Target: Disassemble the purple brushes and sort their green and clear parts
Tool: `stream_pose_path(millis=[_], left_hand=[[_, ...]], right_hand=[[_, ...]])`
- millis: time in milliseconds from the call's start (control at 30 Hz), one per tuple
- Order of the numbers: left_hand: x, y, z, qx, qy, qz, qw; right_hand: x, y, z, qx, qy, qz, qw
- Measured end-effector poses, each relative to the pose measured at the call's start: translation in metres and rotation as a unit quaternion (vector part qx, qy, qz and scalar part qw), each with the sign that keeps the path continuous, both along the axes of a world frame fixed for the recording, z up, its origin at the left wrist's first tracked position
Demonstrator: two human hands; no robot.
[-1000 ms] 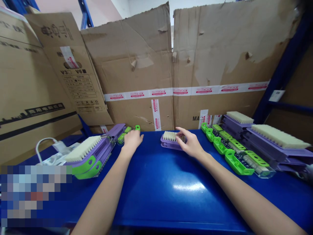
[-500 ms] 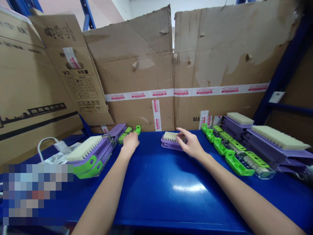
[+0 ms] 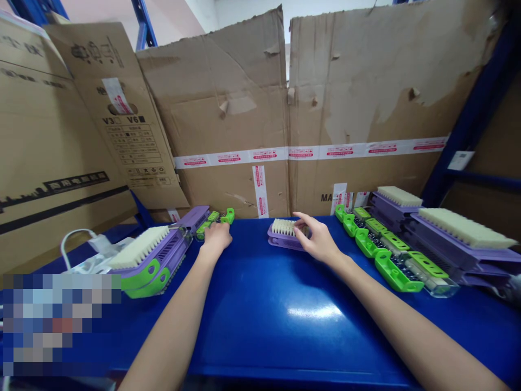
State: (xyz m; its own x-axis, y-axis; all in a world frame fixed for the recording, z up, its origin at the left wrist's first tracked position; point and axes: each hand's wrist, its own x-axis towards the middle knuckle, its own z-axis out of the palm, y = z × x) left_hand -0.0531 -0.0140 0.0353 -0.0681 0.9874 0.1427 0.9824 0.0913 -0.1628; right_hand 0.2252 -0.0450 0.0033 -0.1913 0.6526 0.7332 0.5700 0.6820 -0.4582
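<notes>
Head view: left hand (image 3: 215, 237) has closed onto green clip (image 3: 220, 218).

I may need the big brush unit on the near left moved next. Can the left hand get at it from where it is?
Probably yes. The left hand rests by the green clip part at the back, and the brush unit lies just beside its forearm on the blue table, nothing between them.

Left carton (image 3: 122, 136): "V3", "V6". Back carton (image 3: 345, 108): "MA".
</notes>
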Motion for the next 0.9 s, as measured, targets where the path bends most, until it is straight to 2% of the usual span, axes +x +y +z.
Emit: stream_pose_path(millis=[233, 433, 533, 667, 800, 900], left_hand=[[0.002, -0.001, -0.002, 0.022, 0.008, -0.011, 1.000], [0.015, -0.008, 0.005, 0.110, 0.018, -0.055, 0.992], [0.027, -0.011, 0.007, 0.140, 0.011, -0.111, 0.984], [0.047, -0.018, 0.004, 0.148, 0.007, -0.238, 0.960], [0.071, -0.029, -0.004, 0.147, 0.009, -0.355, 0.923], [0.085, -0.037, -0.010, 0.149, 0.012, -0.404, 0.903]], right_hand=[[0.000, 0.000, 0.000, 0.002, -0.004, -0.002, 1.000], [0.002, -0.001, 0.003, 0.047, -0.040, -0.051, 0.997], [0.004, -0.001, 0.003, 0.036, -0.100, -0.081, 0.991], [0.007, 0.004, -0.008, -0.012, -0.184, -0.082, 0.979], [0.010, 0.012, -0.020, -0.037, -0.180, -0.083, 0.979], [0.012, 0.014, -0.020, -0.069, -0.158, -0.079, 0.982]])
